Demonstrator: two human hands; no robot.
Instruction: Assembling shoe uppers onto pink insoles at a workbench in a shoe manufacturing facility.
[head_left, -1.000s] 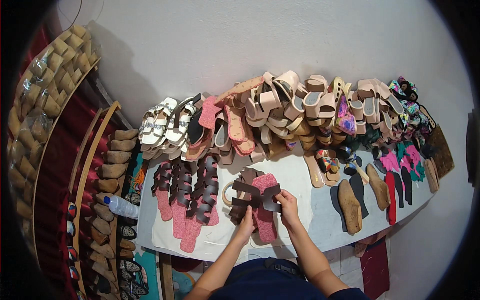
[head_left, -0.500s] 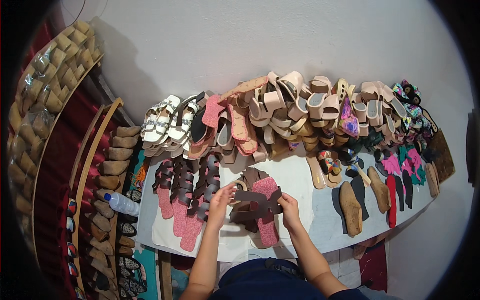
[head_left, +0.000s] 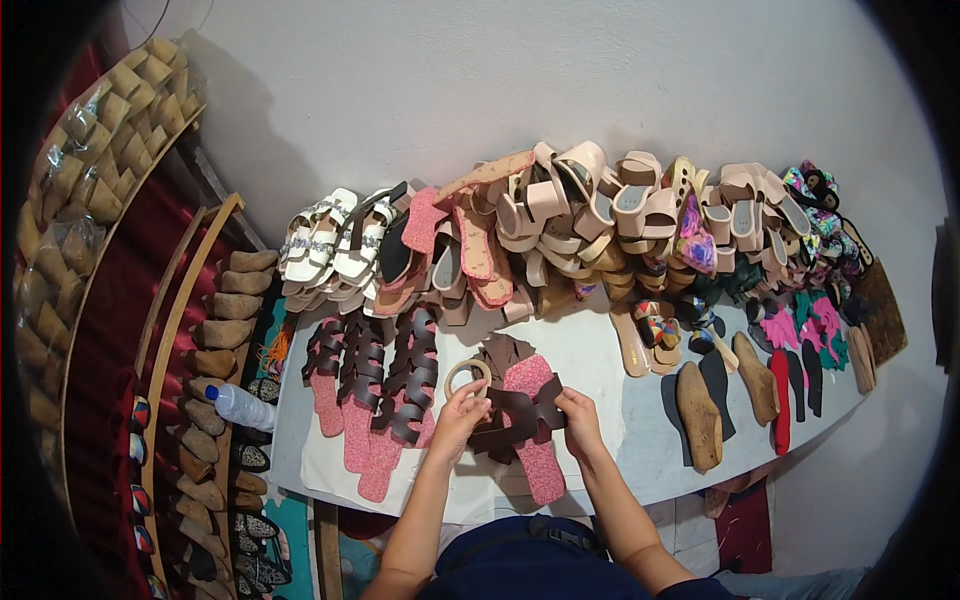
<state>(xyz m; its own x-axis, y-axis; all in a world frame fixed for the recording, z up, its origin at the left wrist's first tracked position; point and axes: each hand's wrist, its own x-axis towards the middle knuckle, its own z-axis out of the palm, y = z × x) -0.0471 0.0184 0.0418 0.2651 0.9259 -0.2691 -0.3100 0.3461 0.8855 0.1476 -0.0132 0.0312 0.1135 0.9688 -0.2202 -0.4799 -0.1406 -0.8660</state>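
Between my two hands is a dark brown sandal strap (head_left: 518, 410) with cut-out bands, held over a pink speckled insole (head_left: 545, 472). My left hand (head_left: 458, 420) has its fingers closed on the strap's left side. At the other end, my right hand (head_left: 580, 418) pinches the strap's edge. A roll of tape (head_left: 468, 374) lies just beyond my left fingers. Dark brown cut pieces (head_left: 503, 352) are heaped behind and under the strap, partly hidden by it. Left of my hands lie several pink insoles (head_left: 380, 465) with woven brown straps (head_left: 408, 385).
A row of piled sandals (head_left: 560, 215) lines the table's back by the wall. Wooden shoe lasts (head_left: 699, 420) and a red piece (head_left: 780, 400) lie at the right. A water bottle (head_left: 240, 407) stands at the left, beside racks of lasts (head_left: 225, 335).
My left hand has moved right and slightly down, bringing its side of the strap in closer. The tape roll shows more fully. My right hand stays nearly in place.
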